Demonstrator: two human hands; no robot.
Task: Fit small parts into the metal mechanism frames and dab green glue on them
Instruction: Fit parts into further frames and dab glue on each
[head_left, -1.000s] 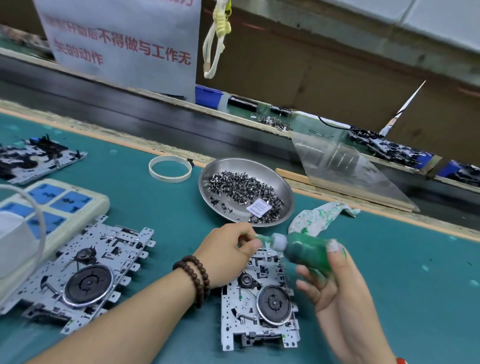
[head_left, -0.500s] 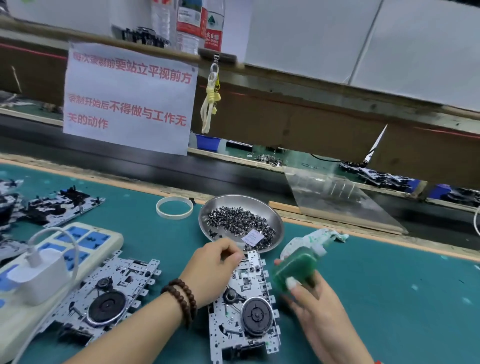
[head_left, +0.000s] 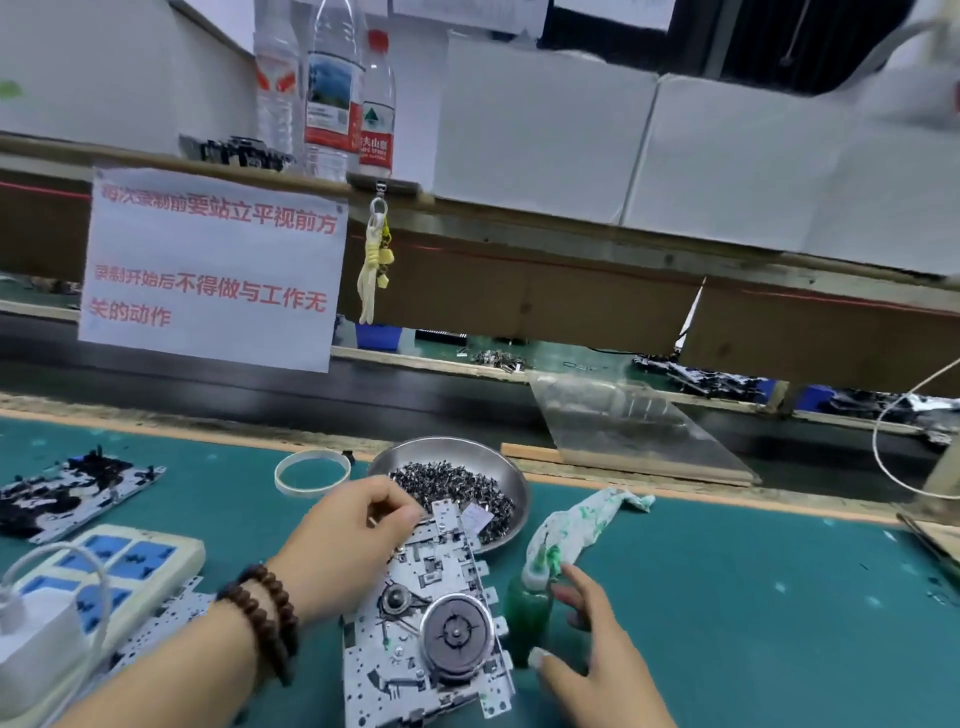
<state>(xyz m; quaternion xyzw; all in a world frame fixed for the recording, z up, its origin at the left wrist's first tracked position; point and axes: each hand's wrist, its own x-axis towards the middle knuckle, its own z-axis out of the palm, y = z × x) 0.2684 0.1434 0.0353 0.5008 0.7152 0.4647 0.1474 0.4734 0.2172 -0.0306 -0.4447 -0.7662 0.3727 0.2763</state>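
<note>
From the head view, the left hand (head_left: 353, 540) lies over the far end of the metal frame (head_left: 426, 623), which sits flat on the green desk (head_left: 727, 597) near its front edge. Its fingers (head_left: 400, 512) are curled, and a small pale pin shows by the fingertips; whether they pinch a part or only press the frame, I cannot tell. The right hand (head_left: 587, 654) is beside the glue bottle (head_left: 527, 618), which stands upright just right of the frame. The thumb touches the bottle low down and the other fingers are spread and relaxed, so they seem to be letting go or only steadying it, not gripping.

The bottle looks the likeliest trouble: it is narrow and stands close to the frame and to the stained rag (head_left: 576, 525), which drapes over its tip. A brush from the spread fingers could tip it, spilling green glue on the desk or the frame.

The bowl of small parts (head_left: 457, 483) touches or overlaps the frame's far end. If the left hand shifts the frame, the bowl may get nudged and parts scatter.

A second frame (head_left: 156, 629) lies under the left forearm, beside the power strip (head_left: 119, 566); a dragging arm could knock it
</note>
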